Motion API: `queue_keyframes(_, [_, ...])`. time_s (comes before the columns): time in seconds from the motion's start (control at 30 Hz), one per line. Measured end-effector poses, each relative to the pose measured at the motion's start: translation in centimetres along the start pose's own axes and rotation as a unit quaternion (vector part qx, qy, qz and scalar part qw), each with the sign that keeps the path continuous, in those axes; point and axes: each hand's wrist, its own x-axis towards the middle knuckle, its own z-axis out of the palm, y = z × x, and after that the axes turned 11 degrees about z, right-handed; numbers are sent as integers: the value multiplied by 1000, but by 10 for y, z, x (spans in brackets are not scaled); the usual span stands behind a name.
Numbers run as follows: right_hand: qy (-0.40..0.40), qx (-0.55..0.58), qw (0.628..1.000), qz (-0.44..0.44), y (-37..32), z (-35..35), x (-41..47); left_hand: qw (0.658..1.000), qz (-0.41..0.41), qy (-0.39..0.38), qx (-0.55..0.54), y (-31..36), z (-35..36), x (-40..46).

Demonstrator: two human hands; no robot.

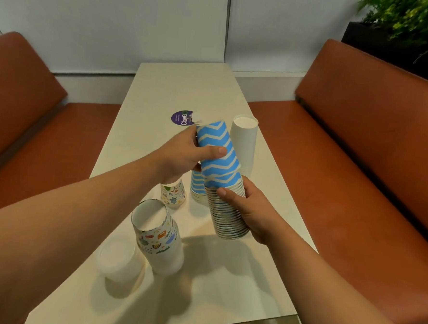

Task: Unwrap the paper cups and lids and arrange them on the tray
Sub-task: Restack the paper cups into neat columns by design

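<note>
I hold a tilted stack of blue zigzag paper cups [219, 159] above the table. My left hand [185, 155] grips the top cup of the stack, thumb across its side. My right hand [251, 211] grips the stack's lower end, around the packed rims. Behind it stand a second blue zigzag stack [197, 188], a tall plain white cup stack [244, 141] and a short doodle-print stack [173, 193]. Nearer me is a larger doodle-print cup stack [157, 236], and beside it a stack of white lids [118, 260]. No tray shows.
The cream table [238, 283] is long and narrow, with a purple round sticker [181, 117] at mid-length. Orange bench seats [359, 150] flank it on both sides. A planter with green leaves [407, 21] sits at the back right.
</note>
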Motion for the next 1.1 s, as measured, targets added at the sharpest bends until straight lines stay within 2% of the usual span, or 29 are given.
queue_keyframes(0.27, [14, -17, 1000, -7, -2, -1, 1, 999, 19, 36, 13, -6, -5, 8])
queue_keyframes(0.43, [22, -20, 999, -22, -6, -5, 2, 999, 27, 34, 8, -6, -5, 13])
queue_keyframes(0.63, [61, -13, 998, -7, 20, -12, 5, 995, 61, 82, -21, 6, -24, 24])
queue_keyframes(0.73, [75, 0, 997, 9, 29, -15, 6, 989, 89, 116, 15, 6, -35, 31])
queue_keyframes(0.83, [75, 13, 997, 17, 31, -18, 7, 978, 117, 143, 100, -2, -44, 39])
queue_keyframes(0.97, [58, 43, 997, 24, 29, -20, 7, 964, 111, 110, 217, -23, -45, 47])
queue_keyframes(1.1, [49, 47, 997, 20, 27, -23, 8, 967, 100, 72, 222, -41, -40, 48])
